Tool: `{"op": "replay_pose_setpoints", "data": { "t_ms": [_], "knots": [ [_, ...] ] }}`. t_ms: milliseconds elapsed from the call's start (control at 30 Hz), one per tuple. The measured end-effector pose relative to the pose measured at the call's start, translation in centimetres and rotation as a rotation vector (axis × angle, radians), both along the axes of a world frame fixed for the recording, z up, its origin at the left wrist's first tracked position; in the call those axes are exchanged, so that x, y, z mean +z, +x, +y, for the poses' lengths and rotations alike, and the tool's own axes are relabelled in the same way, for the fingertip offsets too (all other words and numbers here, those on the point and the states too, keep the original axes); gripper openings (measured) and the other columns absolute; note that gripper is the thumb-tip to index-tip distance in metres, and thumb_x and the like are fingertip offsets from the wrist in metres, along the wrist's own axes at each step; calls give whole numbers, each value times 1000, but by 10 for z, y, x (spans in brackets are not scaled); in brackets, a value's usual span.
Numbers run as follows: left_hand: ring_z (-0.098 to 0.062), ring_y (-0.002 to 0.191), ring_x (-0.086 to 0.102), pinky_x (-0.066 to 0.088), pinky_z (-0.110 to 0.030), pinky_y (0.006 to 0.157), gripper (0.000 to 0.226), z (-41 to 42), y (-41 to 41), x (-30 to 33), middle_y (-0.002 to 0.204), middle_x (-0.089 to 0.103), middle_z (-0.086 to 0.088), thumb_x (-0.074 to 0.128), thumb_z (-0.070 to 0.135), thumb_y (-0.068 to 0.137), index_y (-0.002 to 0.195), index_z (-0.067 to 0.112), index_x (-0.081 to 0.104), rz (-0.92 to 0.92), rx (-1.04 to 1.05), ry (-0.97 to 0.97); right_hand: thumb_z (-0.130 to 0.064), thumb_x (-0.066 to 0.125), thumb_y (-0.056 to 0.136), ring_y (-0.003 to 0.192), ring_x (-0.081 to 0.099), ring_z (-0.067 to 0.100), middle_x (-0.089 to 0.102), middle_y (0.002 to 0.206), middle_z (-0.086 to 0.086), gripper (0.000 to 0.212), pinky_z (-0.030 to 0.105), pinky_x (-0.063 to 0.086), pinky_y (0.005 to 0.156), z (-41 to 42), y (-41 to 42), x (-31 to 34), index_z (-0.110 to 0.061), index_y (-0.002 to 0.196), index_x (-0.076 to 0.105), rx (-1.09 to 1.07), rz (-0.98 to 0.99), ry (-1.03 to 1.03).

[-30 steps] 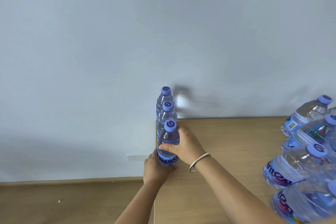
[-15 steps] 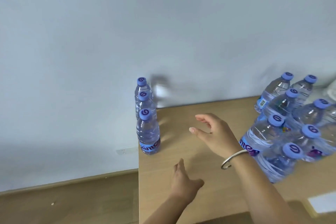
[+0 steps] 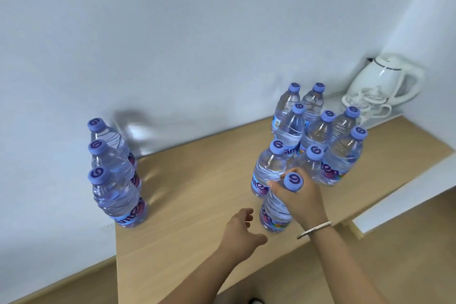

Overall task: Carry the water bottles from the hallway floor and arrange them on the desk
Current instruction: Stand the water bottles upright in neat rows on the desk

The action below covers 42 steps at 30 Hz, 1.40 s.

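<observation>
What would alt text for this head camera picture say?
A person's right hand grips a water bottle near its cap on a wooden desk, while the left hand reaches in, open. Three bottles line the left edge; a cluster and white kettle stand behind.

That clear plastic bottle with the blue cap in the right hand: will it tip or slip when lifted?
The clear plastic bottle with the blue cap looks full, so probably heavy for its size. It is tall and narrow, likely tippy if pushed high. The right hand grips near the neck; the ribbed wall may help hold.
</observation>
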<state>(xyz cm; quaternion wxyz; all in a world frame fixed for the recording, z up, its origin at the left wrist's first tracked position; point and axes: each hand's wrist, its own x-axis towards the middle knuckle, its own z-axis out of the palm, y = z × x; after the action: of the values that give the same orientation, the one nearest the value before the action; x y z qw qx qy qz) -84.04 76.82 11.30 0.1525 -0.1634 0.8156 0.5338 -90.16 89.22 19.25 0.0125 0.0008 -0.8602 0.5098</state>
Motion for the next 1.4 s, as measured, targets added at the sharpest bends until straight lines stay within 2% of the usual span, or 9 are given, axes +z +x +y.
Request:
{"op": "replay_pose_setpoints", "data": {
  "t_ms": [167, 300, 400, 600, 767, 933, 1133, 1267, 1400],
  "knots": [
    [-10, 102, 49, 42, -18, 79, 75, -2, -2, 0, 116, 50, 5, 78, 16, 70, 135, 17, 41, -10, 6, 52, -5, 69, 75, 60, 49, 23, 56, 66, 22, 23, 26, 44, 61, -8, -5, -8, 8, 73, 50, -61, 51, -98],
    [-11, 111, 48, 43, -17, 79, 74, -20, 2, 4, 124, 49, 8, 80, 16, 68, 132, 23, 43, -29, 28, 130, 0, 65, 75, 52, 37, 10, 43, 58, 9, 25, 14, 34, 48, -15, -12, 11, 10, 68, 43, 22, 4, -144],
    [-12, 116, 52, 47, -17, 81, 79, -39, 6, 14, 124, 55, 12, 83, 19, 55, 126, 26, 48, -42, -27, 279, -4, 68, 70, 58, 46, 13, 48, 60, 12, 29, 20, 40, 57, -27, -16, 36, 15, 71, 46, 177, -66, -302],
    [-14, 90, 64, 51, -26, 76, 68, -68, 22, 56, 101, 68, -1, 76, 4, 54, 118, 11, 52, 52, -148, 593, -18, 66, 56, 65, 52, 24, 58, 72, 22, 37, 29, 41, 61, -70, -17, 85, 13, 72, 54, 348, -187, -529],
    [-13, 75, 63, 51, -25, 67, 63, -81, 44, 79, 84, 69, 0, 78, 9, 47, 106, 3, 57, 248, 86, 618, -36, 78, 66, 59, 48, 13, 55, 61, -10, 36, 26, 39, 60, -115, -5, 111, -14, 69, 50, 467, -38, -366],
    [-20, 73, 67, 58, -41, 71, 58, -73, 57, 76, 83, 72, 2, 85, 27, 39, 92, 20, 61, 420, 560, 177, -61, 67, 67, 96, 58, 20, 59, 100, -6, 64, 34, 48, 82, -141, 12, 117, -23, 111, 40, 608, 21, 242],
    [-14, 61, 60, 48, -23, 56, 44, -99, 82, 92, 73, 67, -2, 80, 19, 52, 89, 7, 59, 376, 330, 467, -58, 71, 49, 80, 64, 14, 66, 87, -11, 54, 36, 52, 77, -158, 4, 104, -27, 91, 55, 786, -53, 46],
    [-13, 54, 56, 44, -22, 50, 29, -115, 92, 100, 64, 63, -1, 77, 9, 53, 78, 9, 61, 349, 326, 398, -41, 80, 53, 68, 66, 8, 68, 70, -11, 41, 32, 52, 70, -163, 5, 91, -24, 82, 56, 926, -148, -193],
    [-24, 52, 51, 41, -26, 50, 19, -110, 95, 89, 62, 61, -14, 74, -7, 64, 76, -1, 60, 373, 393, 369, -64, 67, 49, 80, 67, 11, 70, 86, -7, 62, 40, 55, 79, -176, 3, 77, -22, 93, 59, 922, -92, 67]
  ]
}}
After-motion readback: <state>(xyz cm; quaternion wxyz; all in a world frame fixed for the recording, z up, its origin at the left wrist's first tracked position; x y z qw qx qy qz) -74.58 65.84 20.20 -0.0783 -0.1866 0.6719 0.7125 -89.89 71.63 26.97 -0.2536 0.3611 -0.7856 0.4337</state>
